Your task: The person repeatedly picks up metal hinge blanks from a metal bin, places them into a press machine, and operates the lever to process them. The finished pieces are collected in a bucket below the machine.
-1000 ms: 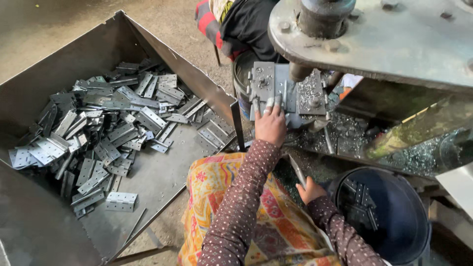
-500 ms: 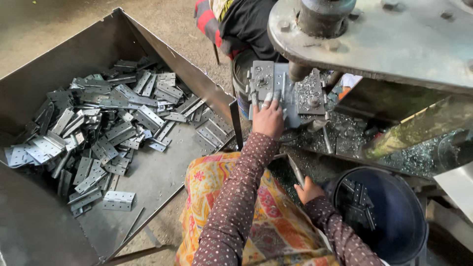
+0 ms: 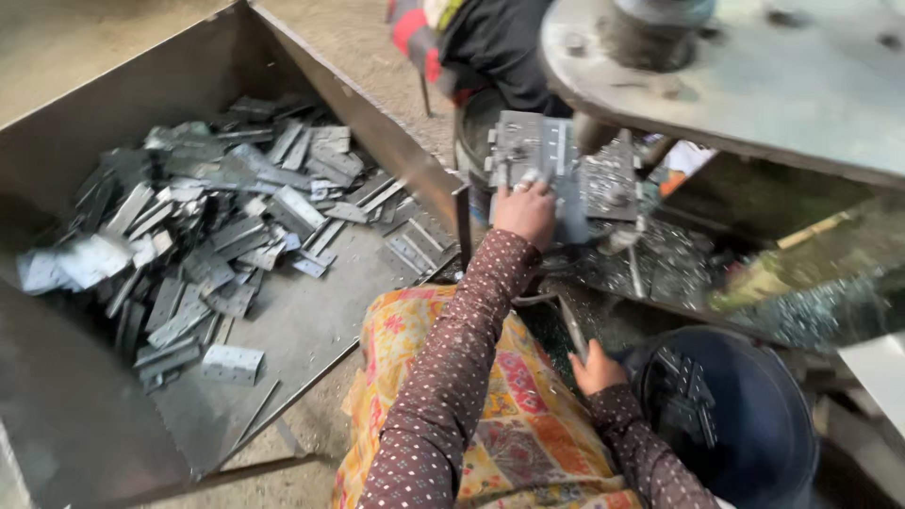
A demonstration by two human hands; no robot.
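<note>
The left hand (image 3: 525,213) is pressing a grey plate (image 3: 534,151) onto the press (image 3: 603,179), fingers curled on its edge. The right hand (image 3: 596,369) is gripping a thin rod (image 3: 571,326) below the press, beside the bucket (image 3: 754,443). The plate probably needs seating flat next.

One metal bin (image 3: 396,141) holds several dozen flat grey hinge plates (image 3: 217,226) in a loose heap, too many and too overlapped for an exact count; one plate (image 3: 232,363) lies apart at the near edge. Two hands are in view: one left hand (image 3: 525,212) and one right hand (image 3: 596,368). One dark round bucket (image 3: 754,443) contains a few more plates, number unclear. One press table (image 3: 754,85) stands above. One second person (image 3: 490,47) is partly visible.
</note>
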